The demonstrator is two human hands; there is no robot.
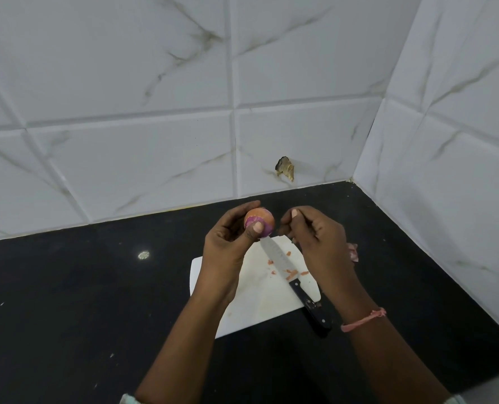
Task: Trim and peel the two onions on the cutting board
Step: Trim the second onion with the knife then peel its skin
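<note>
My left hand (230, 240) grips a small onion (261, 217) above the far edge of the white cutting board (260, 298). The onion shows orange-brown skin with a purple patch under my thumb. My right hand (315, 237) hovers just right of the onion with its fingers curled and thumb up. I see nothing held in it. A black-handled knife (289, 275) lies diagonally on the board, blade pointing toward the onion. Small bits of peel (271, 262) are scattered beside the blade. No second onion is visible.
The board sits on a black countertop (96, 287) in a corner of white marble-pattern tiled walls. A pinkish scrap of onion skin (353, 252) lies on the counter behind my right wrist. The knife handle overhangs the board's right edge.
</note>
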